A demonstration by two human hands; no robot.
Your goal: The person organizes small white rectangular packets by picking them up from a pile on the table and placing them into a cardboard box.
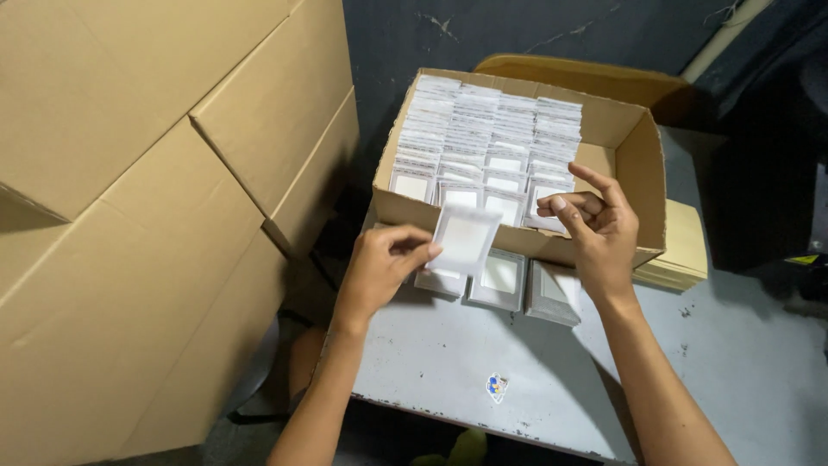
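My left hand [382,263] pinches a thin white pouch [466,239] by its left edge and holds it upright in front of an open cardboard box [628,147]. Rows of small grey-and-white packets [490,142] stand packed inside that box. My right hand [595,226] hovers at the box's near wall, right of the pouch, fingers curled with the index raised; nothing is visibly in it. Three more small packets [500,280] lie on the table under the pouch, against the box front.
The box rests on a worn grey table [733,362] with a small sticker [496,387] near its front edge. Large stacked cartons [147,216] fill the left side. Flat folded cardboard [686,250] lies right of the box, against a dark wall.
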